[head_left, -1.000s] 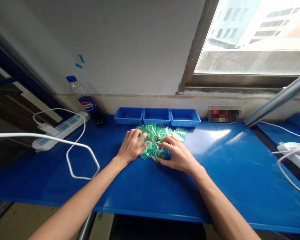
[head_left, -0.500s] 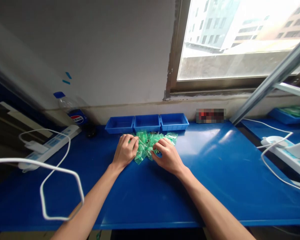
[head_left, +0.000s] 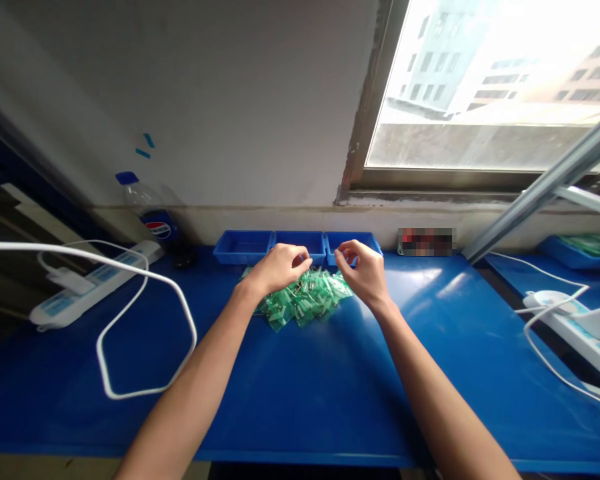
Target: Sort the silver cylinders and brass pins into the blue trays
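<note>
A heap of small green plastic bags (head_left: pixel 305 300) lies on the blue table (head_left: pixel 300 400), just in front of three blue trays. My left hand (head_left: pixel 277 268) hovers above the heap's back edge with its fingers pinched together near the middle tray (head_left: pixel 300 237). My right hand (head_left: pixel 363 270) is raised beside it, thumb and fingers curled in a pinch close to the right tray (head_left: pixel 356 238). What either pinch holds is too small to make out. The left tray (head_left: pixel 243 245) sits beyond my left hand.
A white power strip (head_left: pixel 87 283) with a looping white cable (head_left: pixel 130 320) lies at the left. A cola bottle (head_left: pixel 147 210) stands by the wall. Another power strip (head_left: pixel 575 320) and a slanted metal bar (head_left: pixel 540 190) are at the right, under the window.
Both hands have lifted off the heap of green bags and moved back toward the trays, fingers now pinched. The camera view shifted slightly.
</note>
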`<action>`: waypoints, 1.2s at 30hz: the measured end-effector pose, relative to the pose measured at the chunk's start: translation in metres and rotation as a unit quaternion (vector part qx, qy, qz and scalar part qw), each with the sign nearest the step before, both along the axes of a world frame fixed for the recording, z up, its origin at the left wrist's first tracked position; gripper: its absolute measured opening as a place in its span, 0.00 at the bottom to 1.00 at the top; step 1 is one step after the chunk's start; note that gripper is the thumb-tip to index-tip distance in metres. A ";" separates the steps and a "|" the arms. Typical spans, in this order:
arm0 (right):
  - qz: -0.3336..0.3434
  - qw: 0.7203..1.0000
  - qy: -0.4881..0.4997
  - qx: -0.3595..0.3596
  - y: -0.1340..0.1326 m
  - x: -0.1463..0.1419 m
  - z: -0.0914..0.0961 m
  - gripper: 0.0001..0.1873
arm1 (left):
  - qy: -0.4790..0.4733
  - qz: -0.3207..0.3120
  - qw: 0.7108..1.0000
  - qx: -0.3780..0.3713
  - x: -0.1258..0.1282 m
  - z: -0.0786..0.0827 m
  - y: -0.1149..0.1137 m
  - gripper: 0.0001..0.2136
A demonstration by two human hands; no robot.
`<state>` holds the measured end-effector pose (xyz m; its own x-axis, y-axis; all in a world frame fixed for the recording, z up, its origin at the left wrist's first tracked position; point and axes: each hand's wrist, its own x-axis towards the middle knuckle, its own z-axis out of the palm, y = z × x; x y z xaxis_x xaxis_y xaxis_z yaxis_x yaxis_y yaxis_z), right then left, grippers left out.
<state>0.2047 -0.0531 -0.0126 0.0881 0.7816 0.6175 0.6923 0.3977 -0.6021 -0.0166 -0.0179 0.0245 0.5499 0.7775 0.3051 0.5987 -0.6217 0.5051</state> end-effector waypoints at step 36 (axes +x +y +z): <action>0.060 0.981 -0.145 -0.113 -0.011 0.058 -0.045 0.15 | -0.034 0.039 0.996 0.074 -0.007 -0.048 -0.023 0.12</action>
